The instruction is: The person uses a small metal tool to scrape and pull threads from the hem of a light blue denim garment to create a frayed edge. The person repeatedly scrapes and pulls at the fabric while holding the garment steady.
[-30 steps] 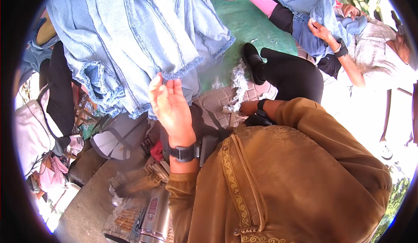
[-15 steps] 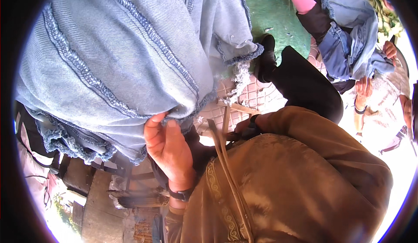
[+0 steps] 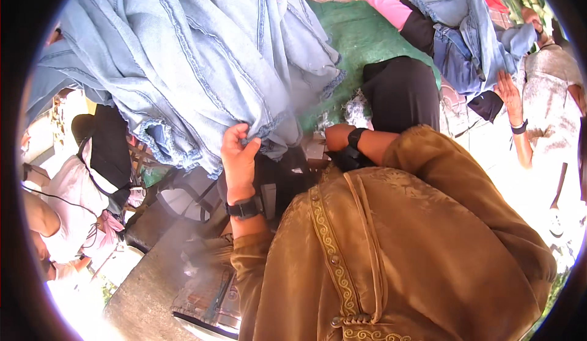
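A large pale-blue denim garment [image 3: 183,66] with dark overlocked seams and a frayed hem spreads across the upper left. My left hand [image 3: 238,161] pinches its lower edge between thumb and fingers. Beside my dark-clad knee, my right hand [image 3: 337,138] is curled closed, lower than the hem and to its right. A dark object [image 3: 348,159] shows just under that hand. What its fingers hold, if anything, is hidden.
At the upper right, a person's hand [image 3: 509,96] rests on another blue denim piece [image 3: 474,47]. Green sheeting [image 3: 348,41] covers the ground ahead, with white lint [image 3: 358,107] near my knee. Another person in pale clothing [image 3: 73,200] is at far left. A concrete slab [image 3: 147,280] lies lower left.
My view has shifted, and the denim appears farther up and more gathered in folds. The left hand keeps its pinch on the hem. The right hand shows more plainly now.
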The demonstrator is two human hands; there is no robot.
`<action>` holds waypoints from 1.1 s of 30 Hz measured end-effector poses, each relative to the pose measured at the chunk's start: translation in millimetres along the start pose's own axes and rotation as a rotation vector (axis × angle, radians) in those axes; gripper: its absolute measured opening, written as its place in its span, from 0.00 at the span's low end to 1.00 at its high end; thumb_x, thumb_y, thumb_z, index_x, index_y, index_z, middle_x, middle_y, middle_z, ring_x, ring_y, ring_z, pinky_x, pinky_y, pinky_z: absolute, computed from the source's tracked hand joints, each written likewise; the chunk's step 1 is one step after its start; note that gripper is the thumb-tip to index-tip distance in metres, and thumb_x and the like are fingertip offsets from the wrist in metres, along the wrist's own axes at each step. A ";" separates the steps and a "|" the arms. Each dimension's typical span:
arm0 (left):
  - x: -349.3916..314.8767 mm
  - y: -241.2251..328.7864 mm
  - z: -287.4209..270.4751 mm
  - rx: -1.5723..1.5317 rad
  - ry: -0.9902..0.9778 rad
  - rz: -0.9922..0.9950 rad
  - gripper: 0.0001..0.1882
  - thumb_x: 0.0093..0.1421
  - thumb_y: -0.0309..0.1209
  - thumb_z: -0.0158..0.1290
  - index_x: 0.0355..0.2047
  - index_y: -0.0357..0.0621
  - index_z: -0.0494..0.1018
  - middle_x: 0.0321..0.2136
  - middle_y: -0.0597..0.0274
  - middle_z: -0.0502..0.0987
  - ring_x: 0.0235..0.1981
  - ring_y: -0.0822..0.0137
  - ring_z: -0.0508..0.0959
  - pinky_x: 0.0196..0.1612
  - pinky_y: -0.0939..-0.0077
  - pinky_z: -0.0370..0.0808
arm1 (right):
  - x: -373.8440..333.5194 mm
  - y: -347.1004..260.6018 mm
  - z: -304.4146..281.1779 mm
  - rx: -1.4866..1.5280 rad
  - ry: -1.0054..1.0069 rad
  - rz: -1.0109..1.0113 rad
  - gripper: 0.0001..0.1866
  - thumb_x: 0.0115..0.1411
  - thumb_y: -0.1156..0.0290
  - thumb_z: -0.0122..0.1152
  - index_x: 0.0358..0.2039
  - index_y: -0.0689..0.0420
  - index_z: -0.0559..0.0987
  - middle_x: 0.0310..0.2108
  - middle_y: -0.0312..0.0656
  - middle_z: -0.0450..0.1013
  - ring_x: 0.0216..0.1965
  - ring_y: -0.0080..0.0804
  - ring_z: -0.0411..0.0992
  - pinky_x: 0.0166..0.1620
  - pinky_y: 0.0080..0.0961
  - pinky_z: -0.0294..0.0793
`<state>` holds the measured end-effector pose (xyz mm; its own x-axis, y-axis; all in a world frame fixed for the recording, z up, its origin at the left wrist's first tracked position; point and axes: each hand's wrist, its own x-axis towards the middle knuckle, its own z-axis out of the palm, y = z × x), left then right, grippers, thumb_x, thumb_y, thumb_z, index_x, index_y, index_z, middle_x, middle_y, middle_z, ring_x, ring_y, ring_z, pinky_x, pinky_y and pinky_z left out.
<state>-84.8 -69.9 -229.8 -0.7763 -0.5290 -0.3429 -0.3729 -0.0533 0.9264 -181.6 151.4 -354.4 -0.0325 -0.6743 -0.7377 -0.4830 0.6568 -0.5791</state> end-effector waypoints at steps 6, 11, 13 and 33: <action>-43.7 55.2 -45.5 0.001 0.247 0.346 0.05 0.55 0.19 0.54 0.31 0.41 0.72 0.25 0.74 0.70 0.27 0.81 0.66 0.34 0.87 0.63 | -77.3 -25.0 -33.6 0.336 0.714 -0.156 0.15 0.52 0.62 0.54 0.27 0.62 0.79 0.18 0.48 0.73 0.23 0.41 0.74 0.32 0.33 0.73; -87.4 78.2 -89.6 -0.343 0.220 0.410 0.03 0.58 0.24 0.54 0.33 0.43 0.72 0.23 0.69 0.70 0.23 0.77 0.67 0.29 0.83 0.66 | -90.1 -125.2 -95.7 0.643 0.830 -0.645 0.14 0.52 0.62 0.59 0.26 0.62 0.76 0.21 0.47 0.73 0.22 0.37 0.71 0.29 0.31 0.69; -90.5 63.7 -97.5 -0.491 0.218 0.317 0.03 0.58 0.24 0.54 0.33 0.44 0.72 0.23 0.70 0.70 0.23 0.76 0.68 0.29 0.82 0.66 | -84.3 -165.7 -100.8 0.616 0.785 -0.853 0.13 0.51 0.63 0.60 0.27 0.62 0.76 0.21 0.47 0.73 0.22 0.37 0.71 0.29 0.32 0.69; -41.0 20.6 -69.2 0.646 1.140 0.614 0.24 0.55 0.30 0.54 0.51 0.33 0.64 0.54 0.42 0.63 0.56 0.47 0.62 0.59 0.56 0.56 | -21.1 -183.6 -78.9 1.369 0.491 -0.240 0.13 0.52 0.75 0.62 0.39 0.61 0.74 0.26 0.38 0.74 0.20 0.20 0.68 0.17 0.18 0.63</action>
<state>-25.4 -107.9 -185.8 -0.1907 -0.7179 0.6695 -0.5351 0.6478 0.5422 -161.4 18.5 -205.1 -0.4946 -0.6714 -0.5519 0.6569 0.1271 -0.7432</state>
